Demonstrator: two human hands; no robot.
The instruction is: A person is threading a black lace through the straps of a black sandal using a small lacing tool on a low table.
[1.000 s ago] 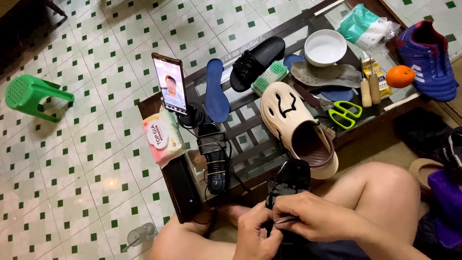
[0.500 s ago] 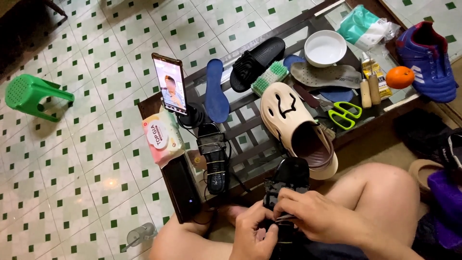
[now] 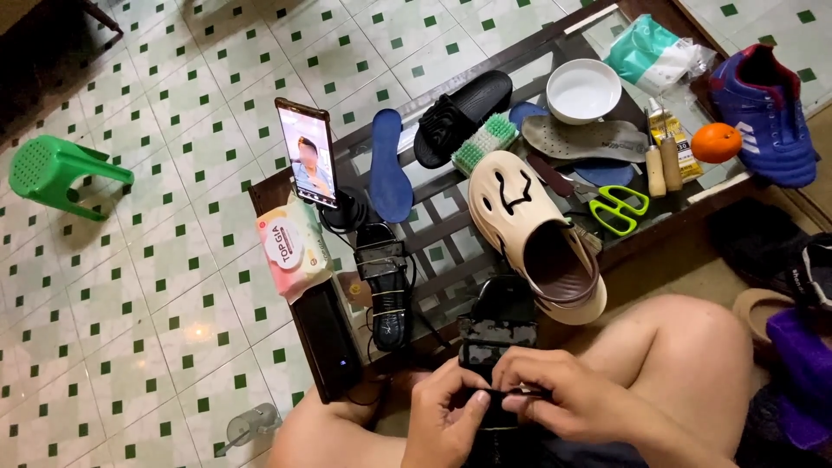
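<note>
A black sandal (image 3: 497, 331) rests against the near edge of the glass table (image 3: 451, 227), above my lap. My left hand (image 3: 444, 418) grips its lower part from the left. My right hand (image 3: 568, 400) pinches a thin dark strap or thread at the sandal's near end, fingertips meeting those of the left hand. A beige clog (image 3: 536, 232) lies just beyond the sandal. Another black strapped sandal (image 3: 386, 284) lies to the left on the table.
On the table: a phone (image 3: 307, 164) on a stand, a blue insole (image 3: 389, 176), a black slide (image 3: 460, 116), a green brush (image 3: 484, 142), a white bowl (image 3: 583, 90), green scissors (image 3: 616, 211), an orange (image 3: 716, 142), a blue shoe (image 3: 767, 113). A green stool (image 3: 57, 174) stands on the tiled floor.
Both hands have shifted slightly on the black sandal; the right hand's fingers now pinch at its near end. Nothing else moved.
</note>
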